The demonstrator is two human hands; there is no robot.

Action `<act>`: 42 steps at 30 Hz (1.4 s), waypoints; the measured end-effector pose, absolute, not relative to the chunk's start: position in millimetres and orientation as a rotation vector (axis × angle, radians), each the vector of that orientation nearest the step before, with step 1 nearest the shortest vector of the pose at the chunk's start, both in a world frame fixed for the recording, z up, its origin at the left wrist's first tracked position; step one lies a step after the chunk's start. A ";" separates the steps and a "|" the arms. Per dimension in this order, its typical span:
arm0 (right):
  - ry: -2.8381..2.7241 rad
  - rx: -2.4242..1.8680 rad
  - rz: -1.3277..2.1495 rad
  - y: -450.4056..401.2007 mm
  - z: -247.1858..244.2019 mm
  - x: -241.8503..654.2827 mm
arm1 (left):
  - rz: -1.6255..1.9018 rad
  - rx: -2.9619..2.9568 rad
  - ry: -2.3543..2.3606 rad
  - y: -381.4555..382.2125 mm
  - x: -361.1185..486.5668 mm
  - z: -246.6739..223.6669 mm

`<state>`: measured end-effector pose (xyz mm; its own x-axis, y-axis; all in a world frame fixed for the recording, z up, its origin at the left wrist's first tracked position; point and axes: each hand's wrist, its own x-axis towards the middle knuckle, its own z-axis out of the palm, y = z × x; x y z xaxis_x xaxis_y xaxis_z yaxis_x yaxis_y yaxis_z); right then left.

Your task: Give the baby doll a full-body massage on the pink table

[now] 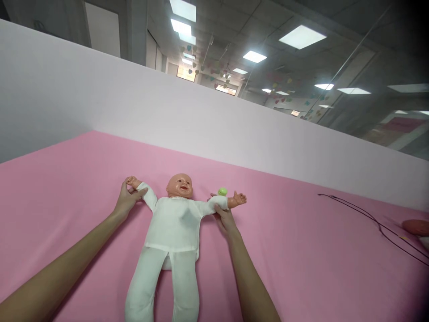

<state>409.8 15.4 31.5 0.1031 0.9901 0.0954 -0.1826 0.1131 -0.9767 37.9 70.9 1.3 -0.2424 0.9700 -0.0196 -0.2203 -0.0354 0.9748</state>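
Note:
A baby doll [174, 223] with a white cloth body lies on its back on the pink surface, its head toward the white wall and both arms spread out. My left hand [128, 197] grips the doll's arm at the image left, fingers and thumb around its wrist and sleeve end. Around the sleeve of the other arm, near the wrist, my right hand [223, 214] is closed, thumb in front and fingers partly hidden behind. Just beyond that sleeve sits a small light green round object [222, 191].
The pink surface [301, 250] meets a low white wall [201, 120] behind the doll. Thin dark cords [372, 218] lie at the right. A reddish-brown rounded object [415, 227] is at the right edge, partly cut off.

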 end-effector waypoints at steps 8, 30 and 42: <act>-0.608 -1.124 1.109 30.6 32.0 431.1 | 1.610 1.320 1.578 57.8 40.8 7.2; -1.013 -1.829 0.565 7.0 7.6 466.6 | 1.347 1.603 2.315 53.7 34.2 0.7; -1.486 -1.749 0.152 21.2 37.8 474.7 | 1.198 1.671 0.721 37.0 212.7 87.9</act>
